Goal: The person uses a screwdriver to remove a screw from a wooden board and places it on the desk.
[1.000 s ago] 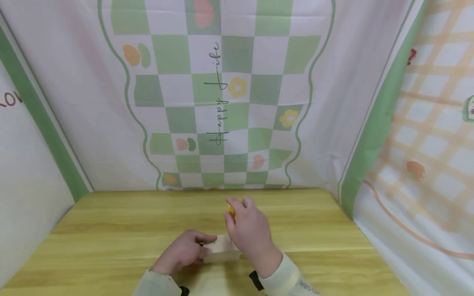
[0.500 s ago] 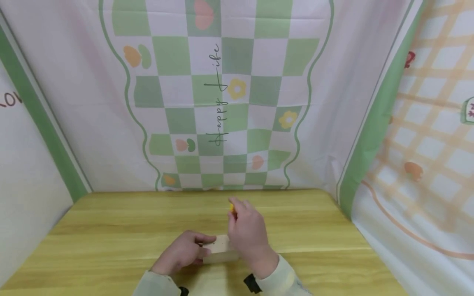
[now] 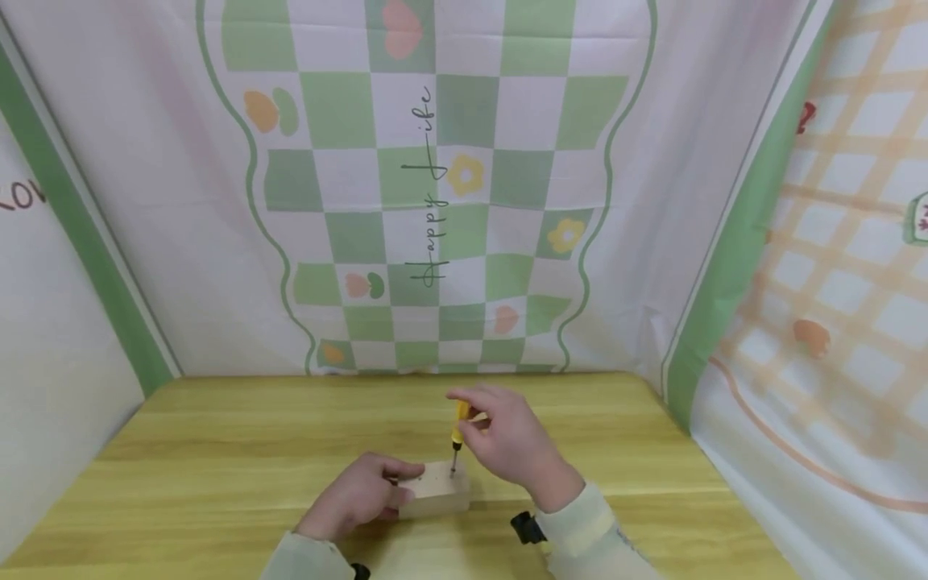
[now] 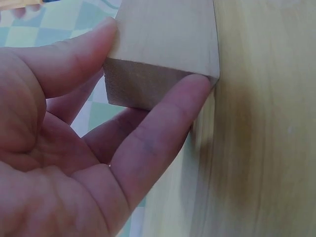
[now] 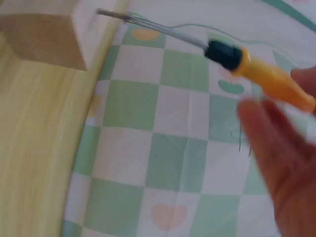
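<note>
A pale wooden block [image 3: 438, 504] lies on the table, with small dark spots in its top face. My left hand [image 3: 358, 493] grips its left end; in the left wrist view the thumb and fingers press the edges of the block [image 4: 165, 34]. Over the block's right part, a screwdriver [image 3: 457, 427] stands nearly upright, tip down at a small dark, screw-like piece. My right hand [image 3: 513, 441] holds it by the upper part of its yellow handle. The right wrist view shows the screwdriver's [image 5: 269, 79] black collar and thin metal shaft, with fingers at the handle's end.
The wood-grain table [image 3: 239, 435] extends around both hands. Behind it hangs a green and white checked cloth [image 3: 464, 225] printed with "Happy Life". An orange-checked cloth [image 3: 834, 266] hangs on the right, and a white panel [image 3: 65, 338] is on the left.
My right hand has shifted right and its fingers have loosened, exposing the screwdriver's handle and shaft, previously mostly covered. The left hand and block have stayed put.
</note>
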The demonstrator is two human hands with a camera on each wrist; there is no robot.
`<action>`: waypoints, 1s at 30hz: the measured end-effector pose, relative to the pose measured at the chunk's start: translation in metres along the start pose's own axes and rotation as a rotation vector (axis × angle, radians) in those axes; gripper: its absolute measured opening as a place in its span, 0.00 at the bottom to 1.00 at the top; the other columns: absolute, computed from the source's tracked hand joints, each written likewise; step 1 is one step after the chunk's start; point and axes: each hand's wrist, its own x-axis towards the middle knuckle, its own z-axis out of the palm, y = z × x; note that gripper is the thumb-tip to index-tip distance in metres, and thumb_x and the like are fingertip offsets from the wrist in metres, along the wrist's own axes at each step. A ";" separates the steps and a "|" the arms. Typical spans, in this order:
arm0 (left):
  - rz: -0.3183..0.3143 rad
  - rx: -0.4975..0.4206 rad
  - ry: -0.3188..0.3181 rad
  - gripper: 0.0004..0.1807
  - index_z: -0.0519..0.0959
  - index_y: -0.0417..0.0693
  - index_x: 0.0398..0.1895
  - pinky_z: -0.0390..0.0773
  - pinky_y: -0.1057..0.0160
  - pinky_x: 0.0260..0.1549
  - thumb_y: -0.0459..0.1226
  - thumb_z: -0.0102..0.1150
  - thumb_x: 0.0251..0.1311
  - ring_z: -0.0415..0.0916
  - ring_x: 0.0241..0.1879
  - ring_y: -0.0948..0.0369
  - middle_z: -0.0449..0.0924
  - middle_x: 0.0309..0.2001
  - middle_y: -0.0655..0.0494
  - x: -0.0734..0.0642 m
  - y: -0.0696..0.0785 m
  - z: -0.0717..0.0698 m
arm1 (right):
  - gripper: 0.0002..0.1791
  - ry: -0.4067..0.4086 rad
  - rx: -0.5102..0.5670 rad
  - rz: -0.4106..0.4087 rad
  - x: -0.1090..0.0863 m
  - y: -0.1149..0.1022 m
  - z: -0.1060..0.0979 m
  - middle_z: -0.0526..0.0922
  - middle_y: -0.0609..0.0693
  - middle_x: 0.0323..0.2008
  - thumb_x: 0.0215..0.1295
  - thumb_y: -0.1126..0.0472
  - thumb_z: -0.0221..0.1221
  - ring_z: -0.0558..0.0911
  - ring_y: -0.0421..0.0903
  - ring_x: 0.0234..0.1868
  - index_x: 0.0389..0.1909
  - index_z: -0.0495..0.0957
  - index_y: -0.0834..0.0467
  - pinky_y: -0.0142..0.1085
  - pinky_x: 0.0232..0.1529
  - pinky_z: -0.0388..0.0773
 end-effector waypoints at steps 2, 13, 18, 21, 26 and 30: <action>0.000 -0.006 -0.007 0.22 0.80 0.38 0.59 0.83 0.54 0.38 0.27 0.66 0.59 0.77 0.47 0.53 0.73 0.62 0.38 0.000 0.000 0.000 | 0.18 0.089 -0.108 -0.006 -0.002 -0.005 0.006 0.77 0.43 0.34 0.62 0.63 0.69 0.78 0.36 0.32 0.54 0.83 0.57 0.28 0.31 0.79; -0.011 -0.014 -0.009 0.22 0.80 0.38 0.59 0.83 0.54 0.37 0.27 0.66 0.59 0.78 0.48 0.53 0.74 0.62 0.39 -0.001 0.001 0.001 | 0.18 0.423 -0.184 0.020 -0.008 -0.017 0.029 0.81 0.54 0.33 0.55 0.69 0.72 0.81 0.45 0.28 0.46 0.78 0.67 0.35 0.27 0.81; -0.008 -0.012 -0.015 0.22 0.80 0.38 0.59 0.84 0.53 0.38 0.27 0.66 0.59 0.77 0.52 0.49 0.74 0.62 0.39 0.000 0.002 0.001 | 0.16 0.391 -0.112 0.008 -0.007 -0.015 0.027 0.81 0.50 0.30 0.55 0.72 0.70 0.80 0.41 0.27 0.44 0.80 0.65 0.31 0.27 0.80; 0.000 -0.015 -0.013 0.22 0.80 0.38 0.58 0.84 0.53 0.38 0.26 0.66 0.59 0.78 0.49 0.50 0.74 0.62 0.38 0.001 0.002 0.001 | 0.15 0.279 0.009 -0.013 -0.005 -0.008 0.019 0.83 0.49 0.31 0.58 0.73 0.69 0.81 0.40 0.29 0.46 0.81 0.63 0.31 0.29 0.81; 0.000 -0.010 -0.002 0.22 0.80 0.38 0.58 0.84 0.54 0.37 0.26 0.66 0.58 0.79 0.44 0.54 0.74 0.61 0.37 0.001 0.001 0.002 | 0.16 0.083 0.213 -0.109 -0.006 0.011 0.005 0.84 0.50 0.40 0.62 0.75 0.65 0.84 0.45 0.39 0.49 0.81 0.59 0.33 0.35 0.83; -0.013 0.003 0.004 0.22 0.81 0.40 0.58 0.84 0.55 0.37 0.27 0.66 0.58 0.78 0.45 0.54 0.74 0.61 0.38 0.001 0.001 0.001 | 0.17 0.045 0.282 -0.069 -0.007 0.015 0.002 0.84 0.49 0.44 0.63 0.74 0.63 0.83 0.45 0.43 0.51 0.81 0.58 0.34 0.38 0.83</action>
